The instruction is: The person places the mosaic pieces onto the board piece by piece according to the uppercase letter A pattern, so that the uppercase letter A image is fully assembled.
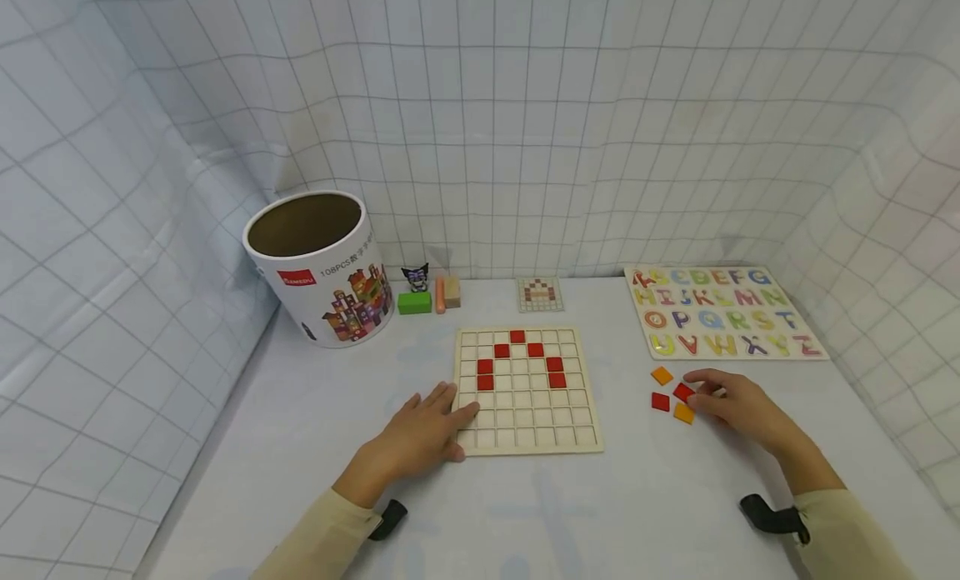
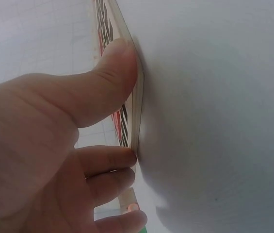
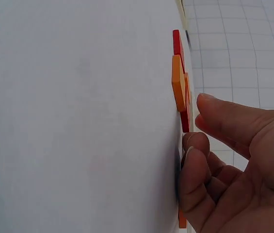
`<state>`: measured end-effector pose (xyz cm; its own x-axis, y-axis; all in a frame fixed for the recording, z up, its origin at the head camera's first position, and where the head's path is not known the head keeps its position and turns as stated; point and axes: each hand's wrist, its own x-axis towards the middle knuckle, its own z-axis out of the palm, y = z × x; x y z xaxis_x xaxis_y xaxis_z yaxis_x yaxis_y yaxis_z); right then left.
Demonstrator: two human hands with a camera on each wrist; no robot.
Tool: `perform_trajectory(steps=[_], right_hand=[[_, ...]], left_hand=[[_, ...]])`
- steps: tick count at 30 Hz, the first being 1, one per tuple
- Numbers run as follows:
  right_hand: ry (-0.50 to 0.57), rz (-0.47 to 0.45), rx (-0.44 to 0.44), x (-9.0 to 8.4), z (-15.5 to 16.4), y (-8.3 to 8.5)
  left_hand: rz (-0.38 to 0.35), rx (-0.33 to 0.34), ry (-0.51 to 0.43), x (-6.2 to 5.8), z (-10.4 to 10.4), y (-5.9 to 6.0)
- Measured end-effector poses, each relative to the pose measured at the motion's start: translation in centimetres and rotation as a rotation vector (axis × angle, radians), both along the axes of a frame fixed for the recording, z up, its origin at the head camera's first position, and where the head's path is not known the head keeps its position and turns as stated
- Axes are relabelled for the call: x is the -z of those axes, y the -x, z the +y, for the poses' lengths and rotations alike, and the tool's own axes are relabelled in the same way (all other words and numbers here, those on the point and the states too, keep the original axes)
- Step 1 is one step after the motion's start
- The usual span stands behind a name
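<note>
A pale wooden grid board point(image 1: 525, 434) lies in front of me, with several red square tiles point(image 1: 517, 337) set in an arch on its upper half. My left hand point(image 1: 420, 434) rests at the board's left edge; its thumb point(image 2: 120, 63) lies over the board and the fingers are fairly straight along the side. To the right, my right hand point(image 1: 738, 405) hovers beside loose tiles, thumb and index finger apart near a red tile point(image 1: 682, 392). Another red tile point(image 1: 660, 402) and two orange tiles, one nearer me point(image 1: 683, 413) and one farther point(image 1: 662, 376), lie close by. Nothing shows between its fingers.
A small pattern card point(image 1: 539, 295) lies behind the board. Farther left stand a large printed bucket point(image 1: 322, 288), a green block point(image 1: 415, 303), an orange stick point(image 1: 440, 297), a wooden block point(image 1: 452, 292) and a dark figure point(image 1: 416, 277). An alphabet board point(image 1: 723, 313) lies at the back right.
</note>
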<state>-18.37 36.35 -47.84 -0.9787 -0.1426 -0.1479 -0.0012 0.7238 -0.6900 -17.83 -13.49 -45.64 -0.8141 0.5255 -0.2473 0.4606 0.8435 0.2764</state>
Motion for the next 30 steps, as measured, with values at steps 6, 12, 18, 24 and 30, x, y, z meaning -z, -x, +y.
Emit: perform_trajectory(steps=[6, 12, 18, 24, 30], right_hand=[[-0.016, -0.033, 0.017, 0.2, -1.0, 0.5], [-0.072, -0.027, 0.043, 0.3, -1.6, 0.6], [-0.073, -0.019, 0.067, 0.2, -1.7, 0.7], [0.016, -0.025, 0.092, 0.3, -1.2, 0.7], [0.117, -0.093, 0.132, 0.2, -0.5, 0.6]], left_hand=[[-0.002, 0.001, -0.016, 0.2, 0.0, 0.0], [0.001, -0.003, -0.012, 0.3, -0.1, 0.0], [0.009, -0.003, -0.005, 0.3, 0.0, 0.0], [-0.003, -0.008, -0.001, 0.0, 0.1, -0.2], [-0.007, -0.005, -0.003, -0.1, 0.0, -0.3]])
